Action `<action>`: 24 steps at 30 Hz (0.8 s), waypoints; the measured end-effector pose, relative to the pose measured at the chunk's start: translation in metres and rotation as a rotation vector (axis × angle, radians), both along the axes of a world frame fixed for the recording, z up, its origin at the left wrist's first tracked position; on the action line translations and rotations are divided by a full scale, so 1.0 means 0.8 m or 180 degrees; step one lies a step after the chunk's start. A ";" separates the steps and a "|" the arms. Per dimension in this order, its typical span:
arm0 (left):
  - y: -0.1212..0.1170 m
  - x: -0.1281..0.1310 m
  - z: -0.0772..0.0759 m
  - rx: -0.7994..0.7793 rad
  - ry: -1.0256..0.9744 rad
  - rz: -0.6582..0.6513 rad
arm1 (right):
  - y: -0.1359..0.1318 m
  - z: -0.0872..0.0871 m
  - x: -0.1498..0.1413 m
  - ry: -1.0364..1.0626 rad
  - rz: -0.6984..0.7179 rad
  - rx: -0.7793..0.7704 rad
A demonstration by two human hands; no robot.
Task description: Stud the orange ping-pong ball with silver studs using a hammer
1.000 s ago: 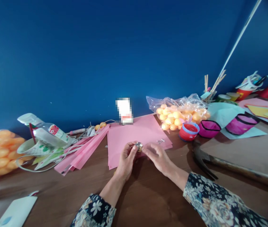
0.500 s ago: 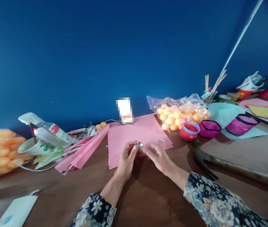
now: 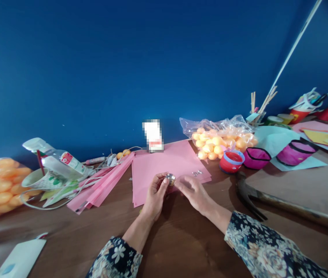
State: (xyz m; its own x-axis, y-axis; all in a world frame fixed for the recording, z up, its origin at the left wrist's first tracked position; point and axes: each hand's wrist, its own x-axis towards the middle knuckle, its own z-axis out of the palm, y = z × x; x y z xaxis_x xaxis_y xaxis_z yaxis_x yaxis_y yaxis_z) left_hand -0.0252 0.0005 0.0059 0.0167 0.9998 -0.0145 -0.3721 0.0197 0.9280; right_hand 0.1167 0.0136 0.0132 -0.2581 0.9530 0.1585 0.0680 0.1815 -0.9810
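Between the thumb and fingers of my left hand (image 3: 156, 197) is a small, shiny, round metal piece (image 3: 170, 179), gold and silver in tone. My right hand (image 3: 194, 195) has its thumb and fingers pinched at the right edge of that piece; what lies between these fingertips is too small to make out. Both hands are over the near edge of a stack of pink paper sheets (image 3: 161, 164). A few tiny shiny bits (image 3: 197, 173) rest on the paper, just beyond my right hand.
A claw hammer (image 3: 282, 202) lies at right, near a red-and-blue tub (image 3: 232, 161) and two magenta fabric cups (image 3: 257, 157). Bags of orange balls (image 3: 214, 144) stand right and left. Pink strips (image 3: 106, 181), a cable and a tilted plastic bottle (image 3: 73, 162) are on the left.
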 end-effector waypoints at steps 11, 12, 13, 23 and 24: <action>0.002 -0.001 -0.002 0.0089 0.0191 0.0015 | 0.001 -0.001 0.001 -0.0063 0.0032 0.0116; 0.002 -0.001 -0.003 0.0104 0.0204 0.0015 | 0.001 -0.001 0.001 -0.0062 0.0039 0.0117; 0.002 -0.001 -0.003 0.0120 0.0217 0.0019 | 0.001 -0.002 0.001 -0.0059 0.0042 0.0115; 0.004 -0.001 -0.008 0.0119 0.0450 0.0170 | 0.000 0.000 0.000 -0.0123 -0.0069 0.0075; 0.004 -0.001 -0.009 0.0117 0.0473 0.0192 | 0.001 -0.002 0.000 -0.0138 -0.0106 0.0087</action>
State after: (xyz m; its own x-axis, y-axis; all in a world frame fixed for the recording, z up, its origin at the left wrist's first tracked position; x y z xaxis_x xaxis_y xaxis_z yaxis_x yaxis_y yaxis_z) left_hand -0.0258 0.0037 -0.0010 -0.0431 0.9988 0.0243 -0.2302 -0.0336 0.9726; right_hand 0.1169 0.0141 0.0120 -0.2336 0.9567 0.1738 0.1168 0.2050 -0.9718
